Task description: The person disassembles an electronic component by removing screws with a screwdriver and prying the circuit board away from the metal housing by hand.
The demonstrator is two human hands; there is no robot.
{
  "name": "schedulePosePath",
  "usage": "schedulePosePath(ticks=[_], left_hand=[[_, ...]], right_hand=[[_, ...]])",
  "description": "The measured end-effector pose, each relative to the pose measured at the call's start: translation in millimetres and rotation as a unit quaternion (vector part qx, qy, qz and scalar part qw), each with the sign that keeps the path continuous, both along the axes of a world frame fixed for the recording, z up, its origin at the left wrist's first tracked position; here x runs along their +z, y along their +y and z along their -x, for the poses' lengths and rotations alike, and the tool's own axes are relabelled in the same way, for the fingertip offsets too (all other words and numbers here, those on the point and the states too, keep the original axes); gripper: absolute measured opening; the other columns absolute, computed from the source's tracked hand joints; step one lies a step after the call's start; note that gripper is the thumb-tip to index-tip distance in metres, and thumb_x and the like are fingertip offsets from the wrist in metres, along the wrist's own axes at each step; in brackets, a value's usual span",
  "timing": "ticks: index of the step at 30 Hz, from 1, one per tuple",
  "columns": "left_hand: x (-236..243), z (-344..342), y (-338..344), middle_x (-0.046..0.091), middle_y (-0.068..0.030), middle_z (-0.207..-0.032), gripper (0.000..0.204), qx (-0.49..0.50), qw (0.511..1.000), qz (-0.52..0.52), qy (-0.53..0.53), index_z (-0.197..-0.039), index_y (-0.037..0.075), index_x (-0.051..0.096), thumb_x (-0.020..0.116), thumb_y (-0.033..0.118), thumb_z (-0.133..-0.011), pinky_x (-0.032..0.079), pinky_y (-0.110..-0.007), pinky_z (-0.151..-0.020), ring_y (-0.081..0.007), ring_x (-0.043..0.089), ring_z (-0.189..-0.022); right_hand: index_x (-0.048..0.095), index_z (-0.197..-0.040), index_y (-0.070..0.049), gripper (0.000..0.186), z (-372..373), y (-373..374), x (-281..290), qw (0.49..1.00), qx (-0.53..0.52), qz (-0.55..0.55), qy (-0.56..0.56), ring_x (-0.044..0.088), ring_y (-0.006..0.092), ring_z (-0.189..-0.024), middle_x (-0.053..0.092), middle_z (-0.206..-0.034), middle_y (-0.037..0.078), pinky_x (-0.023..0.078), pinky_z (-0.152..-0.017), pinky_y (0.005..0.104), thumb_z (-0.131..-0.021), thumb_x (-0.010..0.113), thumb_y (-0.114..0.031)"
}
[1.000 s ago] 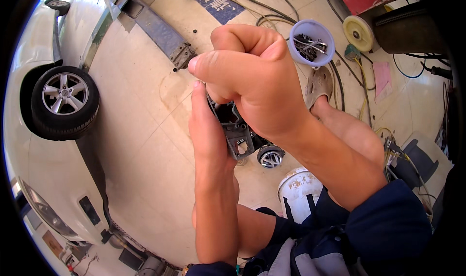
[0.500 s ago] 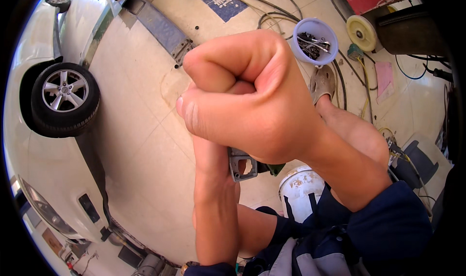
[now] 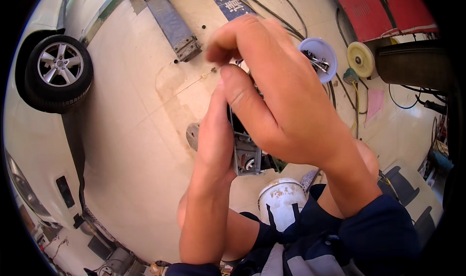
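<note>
A grey metal housing [image 3: 246, 154] with cut-out openings and a dark, greenish part behind it is held upright in front of my body. My left hand [image 3: 213, 135] grips it from the left, its fingers mostly hidden behind the part. Over its upper end arches my right hand [image 3: 291, 98], fingers curled and thumb lying close to my left fingertips. The right fingertips are blurred, and a small bright metallic bit shows between index finger and thumb. What that bit is, and whether the right hand grips it, I cannot make out.
Beneath my arms stands a white bucket [image 3: 281, 198] with a worn lid. A lilac basin [image 3: 318, 50] of metal parts sits ahead right, near hoses, a yellowish reel [image 3: 360, 60] and a red cabinet [image 3: 361, 8]. A white car [image 3: 36, 154] stands left, beside a lift arm [image 3: 165, 21].
My right hand has loosened from a fist into a looser curl over the housing's top. More of the housing shows now. The view has shifted slightly.
</note>
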State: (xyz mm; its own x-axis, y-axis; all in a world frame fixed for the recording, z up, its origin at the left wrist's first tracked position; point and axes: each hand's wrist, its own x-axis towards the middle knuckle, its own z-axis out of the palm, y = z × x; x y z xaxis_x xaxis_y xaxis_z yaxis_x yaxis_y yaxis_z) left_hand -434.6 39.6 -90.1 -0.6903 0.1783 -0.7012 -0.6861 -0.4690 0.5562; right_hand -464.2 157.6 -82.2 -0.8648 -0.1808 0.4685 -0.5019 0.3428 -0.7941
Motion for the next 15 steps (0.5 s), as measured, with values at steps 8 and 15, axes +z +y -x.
schedulePosePath(ticks=[8,15], left_hand=[[3.0,9.6,-9.0,0.062,-0.0101,-0.069,0.055,0.002,0.977,0.207,0.053,-0.098,-0.001,0.058,0.03,0.047,-0.103,0.051,-0.029,-0.048,-0.0176,0.062,-0.055],[-31.2,7.6,-31.0,0.06,-0.0092,-0.067,0.042,-0.075,0.85,0.413,0.317,-0.088,0.0,0.056,0.041,0.036,-0.103,0.042,-0.034,-0.058,-0.0202,0.054,-0.062]], right_hand=[[0.06,-0.073,0.002,0.035,-7.0,15.0,15.4,0.938,0.006,-0.159,-0.307,0.051,0.0161,-0.053,0.056,-0.057,0.009,0.04,-0.053,0.0299,-0.094,0.06,-0.027],[0.065,-0.085,-0.001,0.035,-14.6,43.1,-7.4,0.775,0.222,0.046,-0.59,0.036,0.0125,-0.048,0.042,-0.057,-0.001,0.033,-0.046,0.0315,-0.098,0.05,-0.03]])
